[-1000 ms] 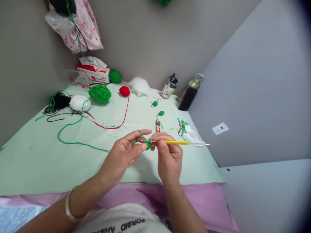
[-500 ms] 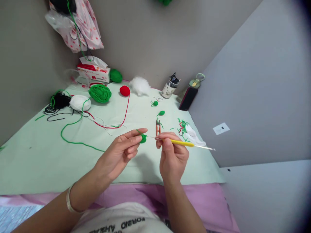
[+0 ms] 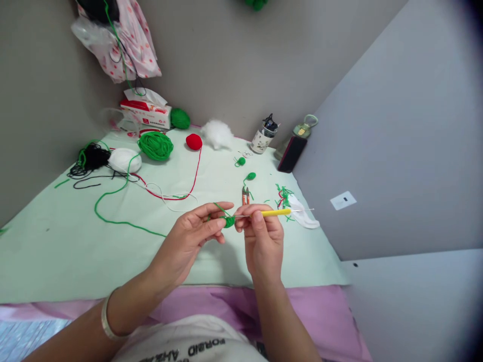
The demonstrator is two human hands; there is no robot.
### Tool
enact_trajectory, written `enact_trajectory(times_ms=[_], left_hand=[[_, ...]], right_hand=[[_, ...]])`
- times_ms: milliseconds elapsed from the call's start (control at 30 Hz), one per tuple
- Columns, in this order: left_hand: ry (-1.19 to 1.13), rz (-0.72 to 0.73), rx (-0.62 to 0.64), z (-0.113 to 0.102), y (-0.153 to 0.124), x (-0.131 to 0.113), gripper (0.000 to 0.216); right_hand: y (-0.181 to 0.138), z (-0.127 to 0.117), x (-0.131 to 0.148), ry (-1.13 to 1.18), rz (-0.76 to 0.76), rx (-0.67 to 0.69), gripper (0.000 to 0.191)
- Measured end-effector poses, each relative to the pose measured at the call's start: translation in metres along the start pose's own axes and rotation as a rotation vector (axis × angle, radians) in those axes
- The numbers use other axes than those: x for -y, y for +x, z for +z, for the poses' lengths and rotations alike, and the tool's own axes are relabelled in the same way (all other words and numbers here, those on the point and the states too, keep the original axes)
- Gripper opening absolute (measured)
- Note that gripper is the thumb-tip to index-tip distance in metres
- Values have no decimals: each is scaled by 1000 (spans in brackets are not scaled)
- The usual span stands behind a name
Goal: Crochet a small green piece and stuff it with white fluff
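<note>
My left hand pinches a small green crochet piece between thumb and fingers, with green yarn running over the raised forefinger and back across the table. In my right hand is a crochet hook with a yellow handle, held like a pen. Its thin metal tip reaches the green piece; whether it sits inside a stitch is too small to tell. Just beyond my right fingers lie orange-handled thread snips, partly hidden by that hand. Two small green crocheted balls, one of them an oval, rest farther back.
Balls of green, white, red and black yarn lie at the left and back. White stuffing, a tissue box, a pen cup, a phone and yarn scraps surround the work area.
My right hand has shifted left, closer to my left hand, and the hook has turned more level. The green piece has moved slightly right and down and is tilted differently.
</note>
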State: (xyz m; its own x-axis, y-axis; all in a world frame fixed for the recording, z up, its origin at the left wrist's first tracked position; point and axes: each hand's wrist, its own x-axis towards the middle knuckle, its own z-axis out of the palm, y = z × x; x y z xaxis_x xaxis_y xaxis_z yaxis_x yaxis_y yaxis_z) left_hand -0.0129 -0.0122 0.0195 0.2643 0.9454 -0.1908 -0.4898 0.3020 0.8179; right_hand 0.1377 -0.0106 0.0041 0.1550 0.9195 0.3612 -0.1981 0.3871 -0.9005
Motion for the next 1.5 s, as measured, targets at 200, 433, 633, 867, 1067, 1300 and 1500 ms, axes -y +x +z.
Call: enact_trajectory(times_ms=[200,433,633,867,1067,1300,1500], left_hand=[[51,59,-27,0,-2,0,27],[185,200,-69,-2,-2,5,33],[116,135,-41,0,-2,5,33],[24,49,-2,1,-4,2,29],[13,50,-11,1,-5,1,28],[28,74,-2,0,-4,1,26],[29,71,-9,-1,-5,2,23]], right_hand=[[-4,0,6,-99,-81,57,18],[-13,-2,7,-410,-387,92,20],[-15,-1,2,-480,-508,84,21],[-7,2,6,-93,-156,6,19],[-6,-1,6,-17,-117,39,17],[-8,-2,8,-41,-139,65,18],[-9,-3,9,16,-82,61,20]])
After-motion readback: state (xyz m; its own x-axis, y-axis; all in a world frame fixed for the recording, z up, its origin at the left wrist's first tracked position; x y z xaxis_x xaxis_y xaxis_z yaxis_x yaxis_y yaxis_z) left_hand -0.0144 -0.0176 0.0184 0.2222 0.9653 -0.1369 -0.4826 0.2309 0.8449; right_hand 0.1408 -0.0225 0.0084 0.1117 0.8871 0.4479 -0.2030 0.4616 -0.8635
